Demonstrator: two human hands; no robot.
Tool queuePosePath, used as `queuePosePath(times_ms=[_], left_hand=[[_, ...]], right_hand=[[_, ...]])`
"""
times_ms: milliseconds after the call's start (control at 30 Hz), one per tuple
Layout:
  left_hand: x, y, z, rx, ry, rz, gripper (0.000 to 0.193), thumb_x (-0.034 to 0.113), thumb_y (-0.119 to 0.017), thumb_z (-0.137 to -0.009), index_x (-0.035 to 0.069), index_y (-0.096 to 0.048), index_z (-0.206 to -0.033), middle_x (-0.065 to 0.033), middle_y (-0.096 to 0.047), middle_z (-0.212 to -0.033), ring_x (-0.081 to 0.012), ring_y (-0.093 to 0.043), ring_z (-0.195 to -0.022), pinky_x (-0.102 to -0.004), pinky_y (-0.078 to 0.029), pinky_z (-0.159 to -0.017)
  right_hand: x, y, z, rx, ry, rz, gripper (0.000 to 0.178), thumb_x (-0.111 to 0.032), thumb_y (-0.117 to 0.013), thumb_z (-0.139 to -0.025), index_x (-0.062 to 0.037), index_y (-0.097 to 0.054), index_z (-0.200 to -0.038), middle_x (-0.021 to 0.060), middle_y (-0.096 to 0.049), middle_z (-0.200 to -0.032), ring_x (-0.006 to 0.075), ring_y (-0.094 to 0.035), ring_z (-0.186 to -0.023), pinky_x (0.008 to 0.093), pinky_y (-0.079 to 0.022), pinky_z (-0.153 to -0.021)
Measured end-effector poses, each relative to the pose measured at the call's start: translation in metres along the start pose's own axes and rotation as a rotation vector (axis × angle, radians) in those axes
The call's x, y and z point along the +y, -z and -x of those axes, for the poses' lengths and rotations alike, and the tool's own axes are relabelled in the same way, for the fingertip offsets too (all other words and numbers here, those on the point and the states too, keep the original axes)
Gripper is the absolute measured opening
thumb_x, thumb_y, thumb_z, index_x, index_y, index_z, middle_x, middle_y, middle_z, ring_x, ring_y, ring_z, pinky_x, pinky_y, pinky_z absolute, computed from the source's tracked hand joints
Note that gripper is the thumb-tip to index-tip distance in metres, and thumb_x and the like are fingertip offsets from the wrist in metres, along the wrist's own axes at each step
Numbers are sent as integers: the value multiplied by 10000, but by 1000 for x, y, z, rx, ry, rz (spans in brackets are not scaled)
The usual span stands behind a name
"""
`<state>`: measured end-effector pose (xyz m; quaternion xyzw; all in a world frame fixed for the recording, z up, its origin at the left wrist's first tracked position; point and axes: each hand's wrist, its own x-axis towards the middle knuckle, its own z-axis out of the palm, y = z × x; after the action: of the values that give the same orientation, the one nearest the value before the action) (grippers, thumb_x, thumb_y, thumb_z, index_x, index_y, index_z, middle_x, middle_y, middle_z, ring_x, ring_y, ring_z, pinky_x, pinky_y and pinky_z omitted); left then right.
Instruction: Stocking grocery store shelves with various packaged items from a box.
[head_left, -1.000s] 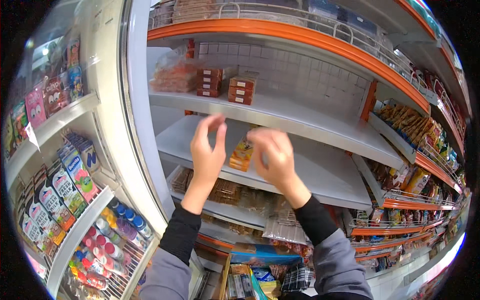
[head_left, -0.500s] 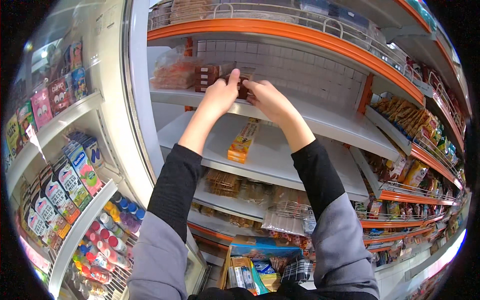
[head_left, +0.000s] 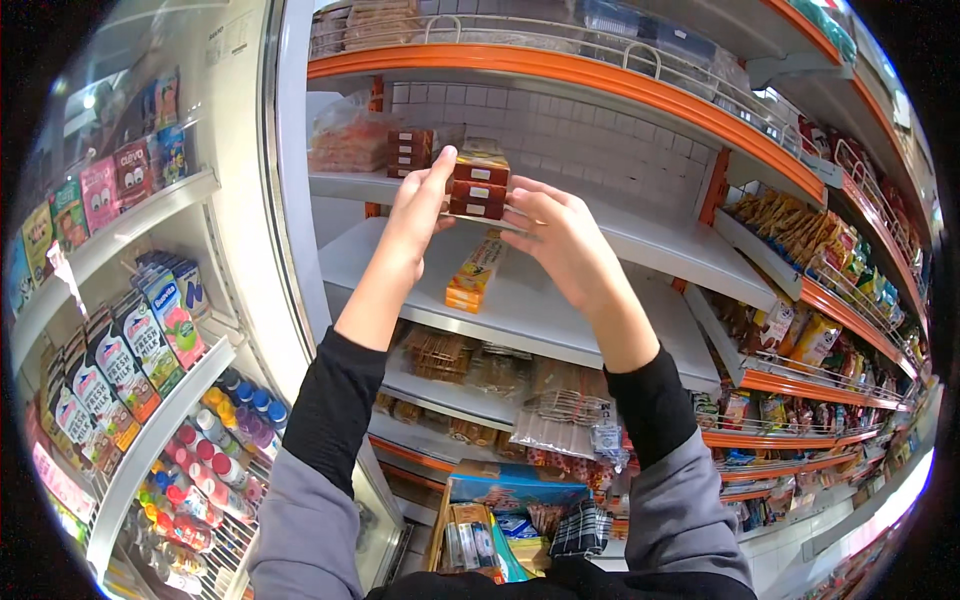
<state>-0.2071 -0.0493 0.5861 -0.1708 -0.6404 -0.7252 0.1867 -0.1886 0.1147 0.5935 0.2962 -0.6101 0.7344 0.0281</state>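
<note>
A short stack of brown boxes with white labels and a yellowish top stands between my two hands, at the front edge of the shelf. My left hand is against its left side, thumb pointing up and fingers partly hidden below. From the other side, my right hand reaches the boxes with its fingertips, fingers bent inward. Behind my left hand, more brown boxes are piled on the same shelf. One level down lies a long yellow-orange box.
Clear bags of pinkish food sit left of the boxes. To the left, an upright cooler holds milk cartons and bottles. Snack packets fill the shelves at right. An open carton of goods is below me.
The brown boxes between my hands have come nearer and show more fully. My hands have spread to either side of them, and the view has shifted slightly.
</note>
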Motion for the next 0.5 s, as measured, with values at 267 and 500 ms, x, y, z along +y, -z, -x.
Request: queuePosePath(times_ms=[267,500], left_hand=[[-11,7,-26,116,200,-297,726,690,-410,-730,82,-520,-1109,-74,-541,-1060,-219,-480,-967,-361,-350,-848],[1,-2,-10,-7,241,-221,659,617,-370,-781,71,-537,-1111,-91,-574,-1050,-196,-519,-983,-372,-406,-821]], right_hand=[[25,-5,-12,102,-432,-172,803,-668,-513,-722,-8,-403,-1167,74,-466,-975,197,-441,-940,418,-413,-790],[14,-14,-32,111,-511,-243,680,-656,-546,-697,-44,-507,-992,74,-502,-914,205,-467,-907,424,-401,-794]])
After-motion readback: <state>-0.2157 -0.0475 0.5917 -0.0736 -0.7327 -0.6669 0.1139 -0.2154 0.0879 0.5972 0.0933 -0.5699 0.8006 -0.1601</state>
